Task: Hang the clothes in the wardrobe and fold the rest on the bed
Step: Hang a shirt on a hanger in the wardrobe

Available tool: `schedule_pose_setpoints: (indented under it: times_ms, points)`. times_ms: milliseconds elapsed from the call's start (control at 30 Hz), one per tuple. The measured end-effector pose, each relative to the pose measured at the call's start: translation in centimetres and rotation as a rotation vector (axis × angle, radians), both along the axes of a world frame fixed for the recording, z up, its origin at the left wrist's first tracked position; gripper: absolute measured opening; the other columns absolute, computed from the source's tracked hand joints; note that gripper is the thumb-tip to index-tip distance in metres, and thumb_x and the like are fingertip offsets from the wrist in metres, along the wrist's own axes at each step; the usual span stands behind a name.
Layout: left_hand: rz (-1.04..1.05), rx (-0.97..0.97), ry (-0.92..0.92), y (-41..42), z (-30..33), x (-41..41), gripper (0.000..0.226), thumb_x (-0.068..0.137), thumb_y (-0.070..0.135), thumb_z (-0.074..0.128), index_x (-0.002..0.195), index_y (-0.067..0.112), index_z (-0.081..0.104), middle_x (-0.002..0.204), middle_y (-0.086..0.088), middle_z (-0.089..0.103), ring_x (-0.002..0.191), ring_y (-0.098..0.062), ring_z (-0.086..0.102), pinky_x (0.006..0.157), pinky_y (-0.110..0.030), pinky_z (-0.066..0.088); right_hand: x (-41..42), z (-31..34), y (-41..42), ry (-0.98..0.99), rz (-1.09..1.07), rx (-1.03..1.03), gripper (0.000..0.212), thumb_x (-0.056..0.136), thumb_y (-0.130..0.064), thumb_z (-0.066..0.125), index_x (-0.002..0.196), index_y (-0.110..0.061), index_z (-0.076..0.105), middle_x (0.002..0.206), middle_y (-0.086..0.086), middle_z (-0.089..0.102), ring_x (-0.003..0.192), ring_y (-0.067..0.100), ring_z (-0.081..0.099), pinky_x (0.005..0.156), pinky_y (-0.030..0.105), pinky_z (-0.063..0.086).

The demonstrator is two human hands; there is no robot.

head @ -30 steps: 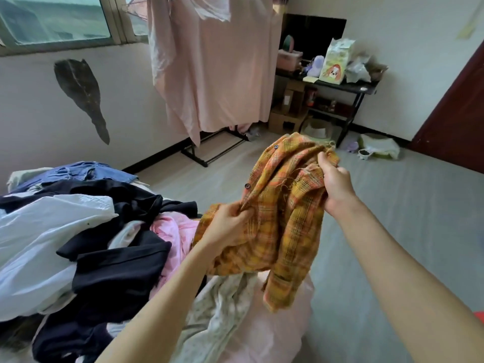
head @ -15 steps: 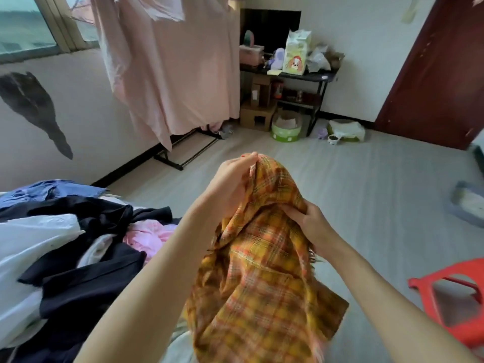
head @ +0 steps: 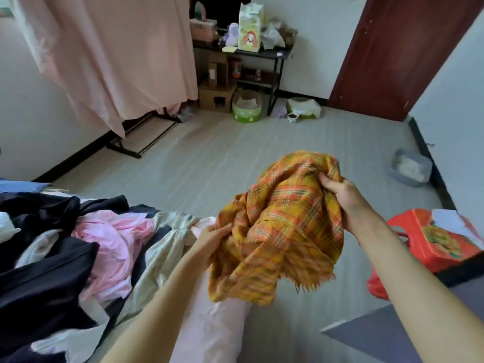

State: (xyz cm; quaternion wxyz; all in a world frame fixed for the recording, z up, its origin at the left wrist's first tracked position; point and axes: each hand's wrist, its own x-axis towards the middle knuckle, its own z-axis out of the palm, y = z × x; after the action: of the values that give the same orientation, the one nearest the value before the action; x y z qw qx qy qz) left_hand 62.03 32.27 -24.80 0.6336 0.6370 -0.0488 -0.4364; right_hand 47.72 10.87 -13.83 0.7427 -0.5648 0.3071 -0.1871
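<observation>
Grey floor (head: 209, 158) takes up most of the room, and the bed (head: 214, 334) fills the lower left, buried under a heap of clothes (head: 52, 258): black stuff, a pink top, something pale and floral near the bed's right edge. None of it looks folded yet, so I'd say the job is barely started. Up in the far left corner a big pink sheet (head: 110, 56) hangs over a rail, with a cluttered black shelf (head: 243, 52) beside it and a dark red door (head: 398, 56) on the right. No wardrobe in sight from this angle, can't tell where it is.

Closer in, a red stool (head: 429, 247) sits by my right arm.

Main thing: the yellow plaid shirt (head: 282, 229) is bunched up in the air just past the bed's right edge, touching nothing else. Right hand (head: 337, 191) grips a fistful of it up high, left hand (head: 212, 241) pinches the lower left edge. Hands are well apart, probably to shake it open and find the collar or shoulders before deciding hanger or fold. Frayed hem dangles at the bottom.
</observation>
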Motion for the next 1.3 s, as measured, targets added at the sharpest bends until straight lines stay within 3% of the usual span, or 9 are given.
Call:
schedule_pose_setpoints:
  times_ms: [100,167,267,400,500,633,867,1067,1300]
  points:
    - [0.182,-0.126,-0.103,-1.7,3.1,0.6,0.015,0.096,0.005,0.045,0.099,0.01,0.059,0.087,-0.008,0.061,0.076,-0.017,0.059,0.076,-0.03,0.049,-4.6,-3.6,-2.6,0.251,-0.001,-0.178,0.014,0.091,-0.02,0.058,0.097,-0.01,0.065,0.098,0.01,0.072,0.082,0.021,0.07,0.072,0.032,0.055]
    - [0.168,-0.166,-0.25,-2.9,6.1,0.3,0.017,0.097,0.007,0.043,0.089,0.016,0.054,0.085,-0.007,0.058,0.076,-0.016,0.057,0.073,-0.03,0.049,-8.1,-6.9,-3.6,0.605,0.255,-0.336,0.013,0.091,-0.026,0.058,0.095,-0.016,0.064,0.095,0.002,0.071,0.082,0.016,0.067,0.078,0.031,0.052]
    - [-0.055,-0.28,-0.413,-5.2,10.5,-1.8,0.023,0.096,0.005,0.044,0.086,0.021,0.057,0.085,-0.005,0.059,0.077,-0.017,0.058,0.071,-0.032,0.05,-11.3,-9.8,-3.0,1.02,0.609,-0.454,0.033,0.087,-0.046,0.055,0.096,-0.015,0.063,0.087,-0.003,0.067,0.072,0.008,0.062,0.061,0.019,0.044]
    - [-0.515,-0.336,-0.588,-7.0,12.5,-5.8,0.023,0.092,0.002,0.047,0.087,0.022,0.057,0.083,0.001,0.057,0.077,-0.012,0.055,0.068,-0.023,0.046,-10.4,-7.6,-2.4,0.402,0.096,-0.523,0.043,0.095,-0.016,0.051,0.136,-0.011,0.041,0.139,0.007,0.046,0.119,0.014,0.048,0.084,0.015,0.041]
    - [-0.59,-0.32,-0.598,-6.6,11.6,-7.2,0.024,0.094,-0.002,0.044,0.087,0.018,0.055,0.077,0.004,0.058,0.071,-0.009,0.055,0.062,-0.019,0.046,-8.9,-4.3,-1.2,0.114,0.302,-0.425,0.067,0.091,0.0,0.053,0.145,-0.025,0.023,0.14,-0.01,0.038,0.132,0.006,0.034,0.087,0.008,0.043]
    - [-0.477,-0.405,-0.324,-6.4,11.1,-7.8,0.025,0.091,-0.005,0.041,0.087,0.016,0.054,0.075,0.0,0.061,0.07,-0.015,0.059,0.06,-0.024,0.051,-9.2,-4.4,1.4,0.201,0.499,-0.369,0.044,0.088,-0.001,0.059,0.127,-0.02,0.05,0.11,-0.001,0.063,0.102,0.014,0.062,0.088,0.025,0.052]
    - [-0.396,-0.465,-0.201,-5.9,10.4,-7.4,0.033,0.095,-0.009,0.031,0.086,0.014,0.052,0.072,0.001,0.061,0.065,-0.012,0.06,0.058,-0.023,0.053,-11.4,-4.6,-0.3,0.398,0.504,-0.572,0.007,0.086,-0.032,0.063,0.091,-0.037,0.062,0.097,-0.016,0.067,0.095,0.001,0.062,0.087,0.025,0.049]
    - [-0.408,-0.414,-0.182,-6.1,9.2,-7.1,0.036,0.094,-0.008,0.035,0.083,0.018,0.056,0.078,-0.004,0.059,0.066,-0.012,0.061,0.056,-0.023,0.053,-14.5,-1.1,-2.6,0.518,0.285,-0.765,0.017,0.094,-0.018,0.053,0.078,-0.016,0.06,0.075,0.001,0.058,0.075,0.021,0.058,0.072,0.038,0.051]
    - [-1.132,-0.189,-0.378,-8.4,11.6,-9.2,0.081,0.084,-0.013,0.053,0.135,0.044,0.024,0.129,0.002,0.053,0.109,-0.01,0.06,0.085,-0.023,0.049,-14.8,6.6,-0.5,0.183,0.018,-0.744,0.017,0.088,-0.002,0.058,0.079,-0.017,0.057,0.073,0.005,0.062,0.065,0.012,0.058,0.057,0.032,0.047]
